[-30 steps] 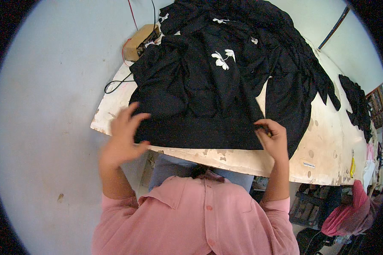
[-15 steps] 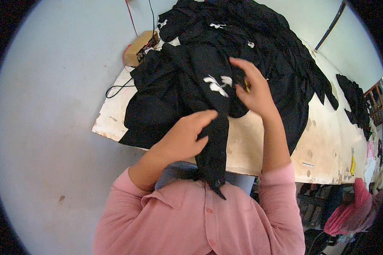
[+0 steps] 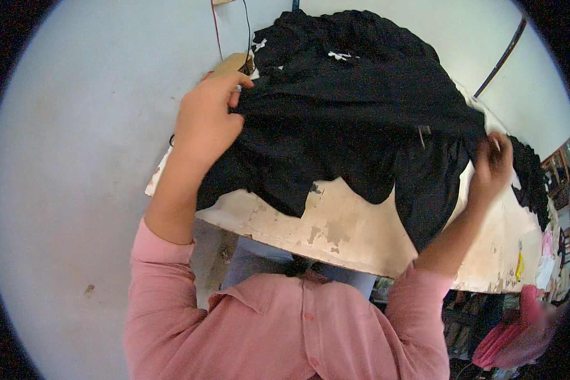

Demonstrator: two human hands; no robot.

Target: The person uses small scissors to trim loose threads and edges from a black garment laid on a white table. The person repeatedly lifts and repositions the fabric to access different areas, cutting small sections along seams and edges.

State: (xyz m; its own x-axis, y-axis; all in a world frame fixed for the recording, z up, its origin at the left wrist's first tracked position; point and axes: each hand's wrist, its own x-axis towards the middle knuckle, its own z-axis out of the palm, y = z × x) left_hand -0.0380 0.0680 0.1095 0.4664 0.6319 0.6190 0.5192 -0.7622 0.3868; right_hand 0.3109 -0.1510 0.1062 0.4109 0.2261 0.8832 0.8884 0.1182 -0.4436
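A wide black garment is stretched sideways between my hands, over a heap of black cloth on the worn table. At the left end, my left hand has curled fingers on the garment's edge. My right hand is closed on the right end, with dark fabric showing between the fingers. A small greyish tag lies on the garment's right half. White pieces show on the heap behind. Ragged lower parts of the cloth hang toward me on the tabletop.
The pale, peeling tabletop ends close to my waist. A brown box with wires stands past my left hand. A yellow-handled tool lies at the right. More black cloth is at the far right, and pink cloth is below the table's edge.
My hands have moved far apart, left and right, and the black garment is now spread between them over the heap. The narrow black strip no longer hangs over the near edge.
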